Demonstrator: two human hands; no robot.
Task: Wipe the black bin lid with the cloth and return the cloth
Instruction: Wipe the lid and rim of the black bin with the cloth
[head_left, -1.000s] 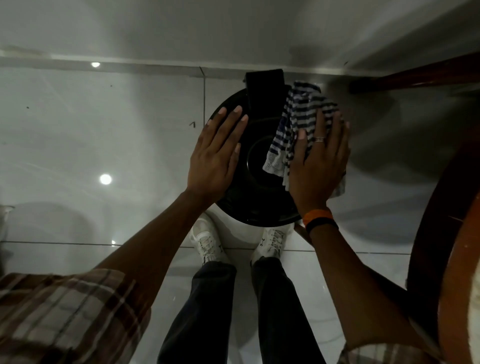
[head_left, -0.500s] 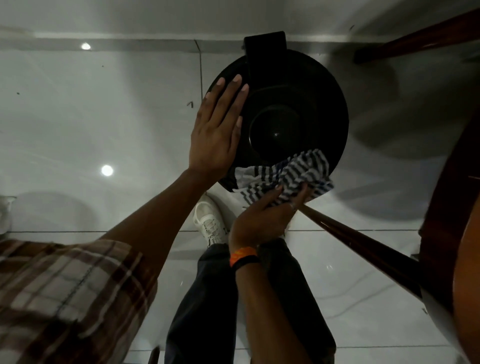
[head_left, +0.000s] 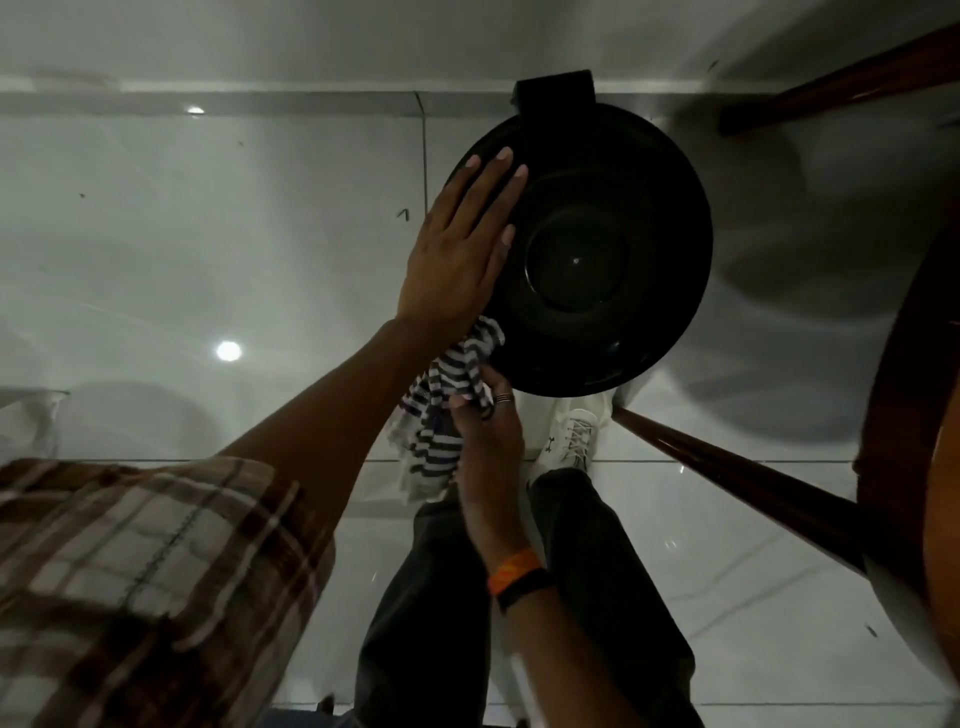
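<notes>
Item: black bin lid (head_left: 597, 249), my left hand (head_left: 457, 260) flat, open, bracing it. Right hand (head_left: 488, 431) bunches striped cloth (head_left: 441, 410) at near rim; I judge it may slip floorward.

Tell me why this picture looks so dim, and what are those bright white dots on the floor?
Head view: the light is low, so the black bin lid shows little detail beyond faint sheen on its rings. The dots are glare, lamps mirrored in the glossy floor tiles. Soft shadows spread right of the bin. The plaid sleeve is blurred, and the wide lens curves the edges.
</notes>
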